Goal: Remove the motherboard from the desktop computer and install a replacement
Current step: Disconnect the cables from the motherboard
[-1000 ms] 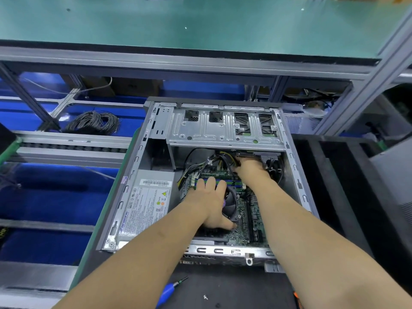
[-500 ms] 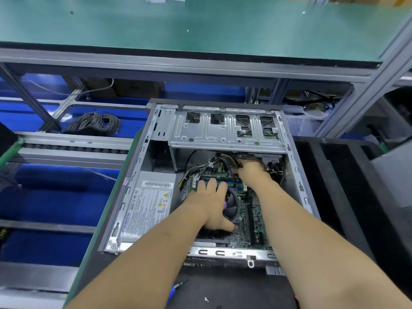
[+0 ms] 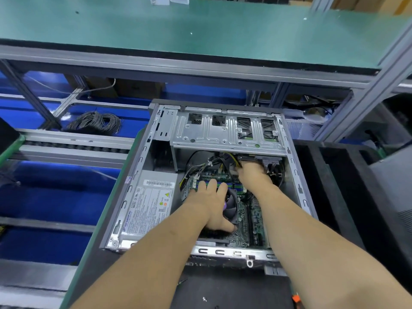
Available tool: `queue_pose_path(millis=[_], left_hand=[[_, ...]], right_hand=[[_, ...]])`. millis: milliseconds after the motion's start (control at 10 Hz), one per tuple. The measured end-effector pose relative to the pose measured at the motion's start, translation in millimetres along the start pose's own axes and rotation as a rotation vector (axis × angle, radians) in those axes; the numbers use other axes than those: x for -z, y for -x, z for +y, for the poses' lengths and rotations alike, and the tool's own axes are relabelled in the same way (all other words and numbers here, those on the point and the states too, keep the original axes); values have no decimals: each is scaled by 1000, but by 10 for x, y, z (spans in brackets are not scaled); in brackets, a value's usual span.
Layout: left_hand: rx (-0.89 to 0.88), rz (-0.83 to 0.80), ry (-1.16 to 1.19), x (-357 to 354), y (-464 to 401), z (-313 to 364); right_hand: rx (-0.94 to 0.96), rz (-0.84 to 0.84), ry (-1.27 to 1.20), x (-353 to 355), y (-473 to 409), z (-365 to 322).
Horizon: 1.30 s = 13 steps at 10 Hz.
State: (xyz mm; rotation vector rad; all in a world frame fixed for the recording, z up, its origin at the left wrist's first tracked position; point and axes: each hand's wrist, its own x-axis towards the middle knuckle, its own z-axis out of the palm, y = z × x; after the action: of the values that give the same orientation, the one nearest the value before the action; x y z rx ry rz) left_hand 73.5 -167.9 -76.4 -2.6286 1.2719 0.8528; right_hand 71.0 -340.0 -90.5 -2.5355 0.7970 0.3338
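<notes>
Head cam: both hands are down inside the open case (image 3: 142,166). Left hand (image 3: 211,204) lies spread over the fan (image 3: 230,206), fingers straight, thumb hooked at the fan's near edge, pressing rather than gripping. Right hand (image 3: 252,175) is just beyond it, curled in at the cables (image 3: 214,163) under the drive cage (image 3: 227,132); fingertips hidden, so can't tell if it's pinching a plug or just feeling. The board (image 3: 245,219) sits flat on the case floor, under and between both hands, PSU (image 3: 151,201) just left of the left hand. Handling, imo: the board is light but thin, stiff and fragile, flexes and cracks if levered. Best hold by bare edges w/ both hands, or steady via the fan block; keep off chips and slots. Cables look still plugged, so not liftable yet.
</notes>
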Motion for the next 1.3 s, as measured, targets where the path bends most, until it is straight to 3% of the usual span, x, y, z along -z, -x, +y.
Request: queue_pose_path(millis=[100, 200, 500, 700, 800, 1000, 1300], left_hand=[[19, 12, -3, -14, -14, -15], [14, 12, -1, -8, -15, -8], [13, 50, 28, -45, -7, -1], [9, 40, 35, -33, -8, -4], [5, 39, 29, -27, -12, -3], [7, 36, 27, -35, -22, -10], [7, 34, 37, -39, -15, -9]], right_hand=[[57, -61, -96, -45, -9, 25], [-12, -63, -298, -60, 26, 20], [-206, 192, -40, -184, 76, -150], [-328, 212, -431, -192, 3, -162], [-223, 146, -397, -180, 21, -109], [-12, 73, -94, -168, 0, -70], [-3, -62, 88, -148, -140, -162]])
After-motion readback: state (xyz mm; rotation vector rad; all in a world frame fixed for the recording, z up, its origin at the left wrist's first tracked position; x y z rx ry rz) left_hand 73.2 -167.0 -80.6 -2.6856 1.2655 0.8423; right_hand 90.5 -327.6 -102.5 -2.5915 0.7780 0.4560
